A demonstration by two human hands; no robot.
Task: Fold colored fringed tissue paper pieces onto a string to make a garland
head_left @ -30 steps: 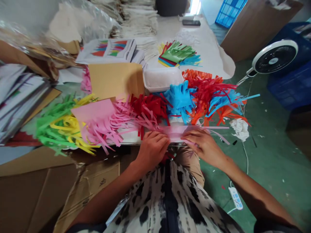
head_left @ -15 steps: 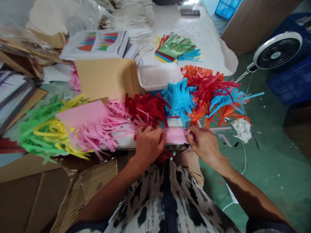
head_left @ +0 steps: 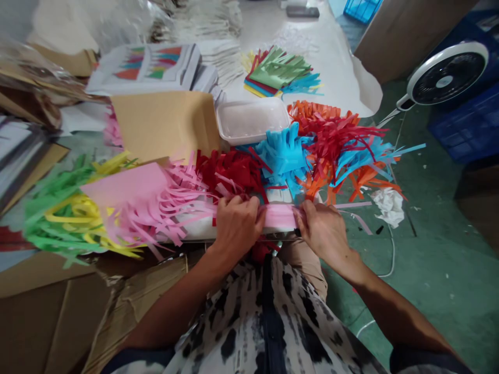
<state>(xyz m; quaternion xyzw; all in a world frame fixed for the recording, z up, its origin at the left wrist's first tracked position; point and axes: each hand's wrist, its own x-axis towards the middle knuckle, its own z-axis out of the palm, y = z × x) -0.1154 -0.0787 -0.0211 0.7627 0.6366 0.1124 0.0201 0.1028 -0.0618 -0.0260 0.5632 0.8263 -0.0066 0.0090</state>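
Observation:
At the table's near edge a strip of pink fringed tissue paper (head_left: 279, 216) is stretched between my hands. My left hand (head_left: 238, 221) is closed on its left end, fingers bent and thumb toward the middle. Its right end is pinched by my right hand (head_left: 324, 228), where thin pink tails stick out to the right. Just beyond my hands lie a bunch of dark red fringe (head_left: 234, 171) and a blue fringed piece (head_left: 286, 156). Left of them rests a pink fringed sheet (head_left: 127, 184), beside tangled yellow fringe (head_left: 76, 210) and green fringe (head_left: 47, 202).
A white tray (head_left: 253, 120) stands behind the fringe, beside a tan cardboard piece (head_left: 166, 124). Red and orange fringes (head_left: 327, 130) lie at the right. Farther back are layered coloured fringes (head_left: 278, 72) and printed sheets (head_left: 148, 67). A fan (head_left: 448, 75) stands right of the table.
The pink strip between my hands looks narrower and more gathered. My fingers have shifted slightly while keeping hold of both ends. The view has moved a little.

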